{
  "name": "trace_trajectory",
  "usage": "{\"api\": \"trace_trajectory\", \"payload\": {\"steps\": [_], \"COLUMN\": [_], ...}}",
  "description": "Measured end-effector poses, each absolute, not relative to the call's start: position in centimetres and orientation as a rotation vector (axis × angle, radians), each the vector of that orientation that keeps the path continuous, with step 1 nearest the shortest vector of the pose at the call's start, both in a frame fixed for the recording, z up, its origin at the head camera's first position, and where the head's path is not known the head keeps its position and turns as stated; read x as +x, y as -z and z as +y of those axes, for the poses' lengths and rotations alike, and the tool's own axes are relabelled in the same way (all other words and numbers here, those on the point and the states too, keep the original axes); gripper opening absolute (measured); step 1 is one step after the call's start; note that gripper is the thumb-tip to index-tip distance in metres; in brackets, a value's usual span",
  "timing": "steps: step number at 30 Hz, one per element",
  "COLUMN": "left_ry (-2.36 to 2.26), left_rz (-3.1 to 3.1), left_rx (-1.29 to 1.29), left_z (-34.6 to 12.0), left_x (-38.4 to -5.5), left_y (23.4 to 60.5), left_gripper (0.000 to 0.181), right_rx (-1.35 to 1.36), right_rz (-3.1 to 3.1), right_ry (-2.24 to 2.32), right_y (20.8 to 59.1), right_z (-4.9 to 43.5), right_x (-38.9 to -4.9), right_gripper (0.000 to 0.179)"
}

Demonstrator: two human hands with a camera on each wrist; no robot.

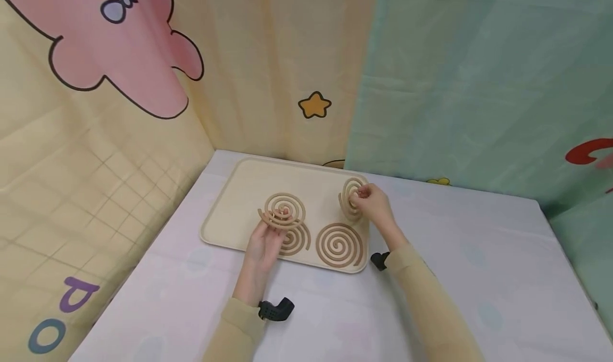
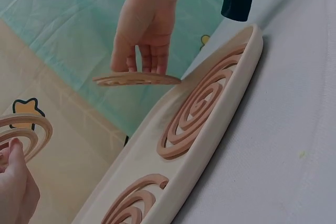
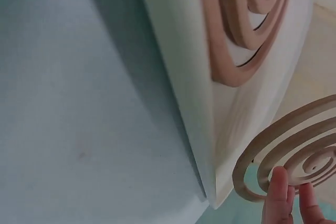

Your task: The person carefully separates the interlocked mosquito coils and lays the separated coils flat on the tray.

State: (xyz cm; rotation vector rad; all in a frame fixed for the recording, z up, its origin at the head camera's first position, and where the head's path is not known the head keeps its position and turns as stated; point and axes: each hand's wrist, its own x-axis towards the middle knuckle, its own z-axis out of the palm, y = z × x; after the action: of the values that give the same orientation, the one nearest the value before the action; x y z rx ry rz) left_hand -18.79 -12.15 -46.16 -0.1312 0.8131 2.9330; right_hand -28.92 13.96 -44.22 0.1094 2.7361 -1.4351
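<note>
My left hand holds a brown mosquito coil above the tray, its fingertips near the spiral's middle. In the left wrist view the thumb lies against this coil. Over the tray's right end, my right hand pinches another mosquito coil by its inner rings. That coil is tilted in the head view and seen edge-on in the left wrist view. Two more coils lie flat on the cream tray: one at the near right corner, the other partly hidden below my left hand.
The tray lies on a white-clothed table, close to the back curtain. Printed cloth also hangs along the left side. Each wrist wears a black camera, the left one just above the table.
</note>
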Motion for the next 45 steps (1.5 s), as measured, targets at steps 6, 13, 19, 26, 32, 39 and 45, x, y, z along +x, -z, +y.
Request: {"api": "trace_trajectory", "payload": {"steps": [6,13,19,26,32,39,45], "left_ry": [-2.937,-2.948,-2.938,-2.934,-2.929,-2.926,-2.873], "left_rz": [0.828,0.825,0.817,0.825,0.847,0.852,0.871], "left_rx": [-0.125,-0.133,-0.156,-0.179,-0.174,-0.206,-0.178], "left_z": [-12.1,-12.0,-11.8,-11.8,-11.8,-12.0,-12.5], "left_x": [-18.4,-18.1,-18.0,-17.9,-18.0,-18.2,-18.0], "left_y": [46.5,46.4,46.5,46.6,46.6,46.5,46.4], "left_gripper": [0.032,0.025,0.02,0.024,0.026,0.027,0.043], "right_rx": [-0.116,-0.177,-0.242,-0.283,-0.234,-0.183,-0.029], "right_rz": [2.929,2.978,2.972,2.948,2.9,2.857,2.65], "right_ry": [1.131,0.996,0.899,0.864,0.98,1.082,1.357], "right_y": [44.8,45.5,46.2,46.6,47.2,47.2,47.4], "right_z": [13.3,13.0,13.0,13.3,13.7,13.9,14.6], "right_x": [-29.5,-29.9,-30.2,-30.6,-30.8,-30.9,-31.3], "right_gripper": [0.039,0.037,0.039,0.027,0.024,0.025,0.035]}}
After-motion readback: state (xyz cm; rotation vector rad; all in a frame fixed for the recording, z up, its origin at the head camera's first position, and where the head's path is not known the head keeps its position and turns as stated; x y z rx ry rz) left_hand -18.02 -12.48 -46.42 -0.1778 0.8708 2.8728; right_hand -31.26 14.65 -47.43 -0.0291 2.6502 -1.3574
